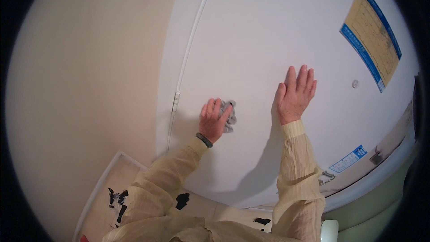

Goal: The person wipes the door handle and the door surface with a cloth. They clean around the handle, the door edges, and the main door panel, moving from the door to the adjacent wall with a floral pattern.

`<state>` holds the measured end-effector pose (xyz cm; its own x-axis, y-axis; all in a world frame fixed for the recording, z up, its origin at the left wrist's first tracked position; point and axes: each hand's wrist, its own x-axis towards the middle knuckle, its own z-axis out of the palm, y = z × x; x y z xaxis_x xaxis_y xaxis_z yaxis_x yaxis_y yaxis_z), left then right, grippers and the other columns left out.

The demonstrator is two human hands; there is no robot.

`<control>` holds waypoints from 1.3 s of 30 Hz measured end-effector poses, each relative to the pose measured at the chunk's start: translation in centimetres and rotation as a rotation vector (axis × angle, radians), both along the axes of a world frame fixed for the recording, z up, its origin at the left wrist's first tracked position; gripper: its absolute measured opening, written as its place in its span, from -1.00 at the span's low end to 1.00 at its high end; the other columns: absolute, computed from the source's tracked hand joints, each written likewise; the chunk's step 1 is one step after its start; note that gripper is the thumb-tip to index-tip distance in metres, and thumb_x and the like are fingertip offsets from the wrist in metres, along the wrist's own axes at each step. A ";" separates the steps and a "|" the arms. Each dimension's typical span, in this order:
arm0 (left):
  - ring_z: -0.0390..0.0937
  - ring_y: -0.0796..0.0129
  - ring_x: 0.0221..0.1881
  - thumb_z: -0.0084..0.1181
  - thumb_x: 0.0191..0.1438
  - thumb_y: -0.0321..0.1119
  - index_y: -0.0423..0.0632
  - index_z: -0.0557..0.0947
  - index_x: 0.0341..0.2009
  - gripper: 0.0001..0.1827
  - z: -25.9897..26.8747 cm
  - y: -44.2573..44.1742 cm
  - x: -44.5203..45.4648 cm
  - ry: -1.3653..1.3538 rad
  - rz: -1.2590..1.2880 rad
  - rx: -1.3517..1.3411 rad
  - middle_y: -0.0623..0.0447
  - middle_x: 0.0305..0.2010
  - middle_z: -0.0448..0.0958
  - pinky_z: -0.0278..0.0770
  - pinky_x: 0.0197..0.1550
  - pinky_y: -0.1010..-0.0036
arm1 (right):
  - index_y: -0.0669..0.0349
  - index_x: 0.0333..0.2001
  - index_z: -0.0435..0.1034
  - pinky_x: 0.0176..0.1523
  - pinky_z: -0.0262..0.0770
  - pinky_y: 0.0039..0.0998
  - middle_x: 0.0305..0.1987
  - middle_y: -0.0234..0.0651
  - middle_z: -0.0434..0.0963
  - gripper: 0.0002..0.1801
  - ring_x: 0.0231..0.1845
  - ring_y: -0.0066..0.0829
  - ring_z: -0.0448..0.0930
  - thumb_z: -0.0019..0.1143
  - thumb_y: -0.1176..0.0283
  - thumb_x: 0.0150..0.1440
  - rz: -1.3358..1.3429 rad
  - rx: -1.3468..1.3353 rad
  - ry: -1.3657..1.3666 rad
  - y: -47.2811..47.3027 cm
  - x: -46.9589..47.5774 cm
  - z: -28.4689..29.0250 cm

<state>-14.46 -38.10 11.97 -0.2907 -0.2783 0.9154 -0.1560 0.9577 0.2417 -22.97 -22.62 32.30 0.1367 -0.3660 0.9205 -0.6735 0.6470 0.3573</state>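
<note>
A white door [248, 57] stands before me. My left hand [212, 120] presses a crumpled grey cloth [229, 117] to its surface, with the fingers over the cloth's left part and the thumb lying across it. A dark bracelet [204, 140] circles my left wrist. To the right, my right hand [297, 94] lies against the door with its fingers pointing up and nothing in its grasp. A small round peephole-like fitting [355, 83] sits in the door to the right of that hand.
A hinge [176, 102] marks the door's left edge, beside a beige wall [94, 74]. A yellow and blue printed sheet [373, 37] hangs at upper right, with a blue and white sticker [348, 159] lower down. Black scraps [182, 201] lie on the floor below.
</note>
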 end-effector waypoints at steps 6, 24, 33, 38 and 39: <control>-0.06 -0.30 0.28 0.07 -0.01 -0.30 0.04 0.36 0.15 -0.44 2.6 0.7 -1.7 0.366 0.055 0.213 -0.32 0.31 -0.01 -0.01 0.20 -0.12 | 0.09 0.16 0.26 0.35 -0.20 -0.01 0.35 -0.16 0.10 -0.50 0.39 -0.07 0.01 -0.15 0.30 0.11 -0.046 -0.027 0.003 -0.1 0.1 -0.4; 0.11 0.03 0.24 0.15 -0.08 0.04 0.32 0.55 -0.16 -0.65 -5.4 1.0 -1.0 -0.107 -0.201 -0.296 0.05 0.18 0.28 0.15 0.15 0.07 | 0.05 0.20 0.22 0.36 -0.19 -0.05 0.37 -0.18 0.07 -0.48 0.40 -0.12 -0.01 -0.15 0.30 0.13 -0.047 -0.020 0.076 -0.6 -1.0 -0.3; 0.05 -0.30 0.25 0.26 -0.20 -0.22 0.02 0.44 0.08 -0.35 0.9 -3.6 0.7 0.279 -0.003 -0.016 -0.28 0.25 0.11 0.05 0.18 -0.08 | 0.07 0.18 0.25 0.34 -0.12 -0.06 0.34 -0.19 0.13 -0.52 0.37 -0.08 0.04 -0.18 0.28 0.16 -0.021 -0.019 0.115 -0.8 -0.6 -0.5; 0.05 -0.25 0.27 0.09 -0.07 -0.27 0.08 0.49 0.06 -0.50 -13.4 -2.9 0.7 0.213 0.068 0.100 -0.24 0.28 0.11 0.04 0.20 -0.11 | 0.09 0.17 0.26 0.33 -0.07 -0.07 0.33 -0.20 0.14 -0.52 0.36 -0.08 0.06 -0.17 0.28 0.15 0.021 -0.008 0.163 -1.0 -0.5 0.0; 0.06 -0.24 0.27 0.08 -0.07 -0.31 0.07 0.49 0.05 -0.51 -15.3 -2.6 1.0 0.176 0.047 0.131 -0.23 0.29 0.11 0.05 0.21 -0.08 | 0.09 0.16 0.26 0.33 -0.06 -0.07 0.32 -0.19 0.15 -0.52 0.36 -0.08 0.06 -0.17 0.28 0.15 0.025 -0.006 0.166 -1.2 -0.3 0.0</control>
